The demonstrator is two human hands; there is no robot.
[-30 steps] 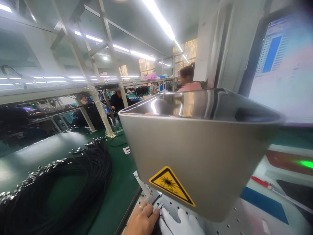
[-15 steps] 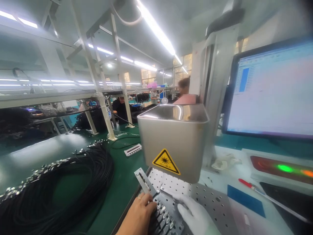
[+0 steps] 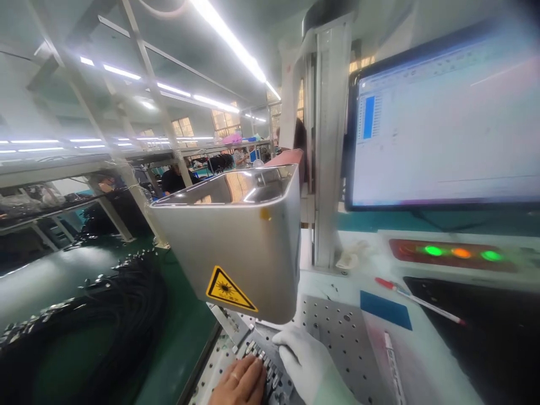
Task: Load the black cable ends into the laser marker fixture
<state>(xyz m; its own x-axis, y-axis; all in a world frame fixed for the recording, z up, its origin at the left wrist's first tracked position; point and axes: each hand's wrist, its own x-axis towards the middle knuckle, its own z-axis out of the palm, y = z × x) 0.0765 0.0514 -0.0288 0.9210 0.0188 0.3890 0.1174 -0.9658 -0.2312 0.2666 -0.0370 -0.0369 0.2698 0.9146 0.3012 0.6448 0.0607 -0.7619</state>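
My bare left hand [image 3: 239, 383] lies over the near left part of a metal fixture [image 3: 233, 324], its fingers side by side and bent down onto a row of small metal connectors [image 3: 264, 358]. Its thumb is out of sight. On the other side of the row is my right hand [image 3: 304, 360], in a white glove. Its index finger reaches along the fixture's flat plate, with the thumb apart below it. Above both hands hangs a silver laser head [image 3: 248, 247] with a yellow warning triangle [image 3: 230, 291], covering the fixture's far part.
The fixture rests on a perforated metal plate [image 3: 337, 337]. To the right are a blue card [image 3: 386, 309], a red-capped pen [image 3: 417, 301], a white marker [image 3: 393, 365], a control panel with lit buttons [image 3: 453, 254] and a monitor [image 3: 442, 129]. Coiled black cables [image 3: 126, 315] lie left.
The view has turned right, so the laser head and monitor appear further left. My left hand has drawn back slightly along the connectors. My right hand stays beside the row.
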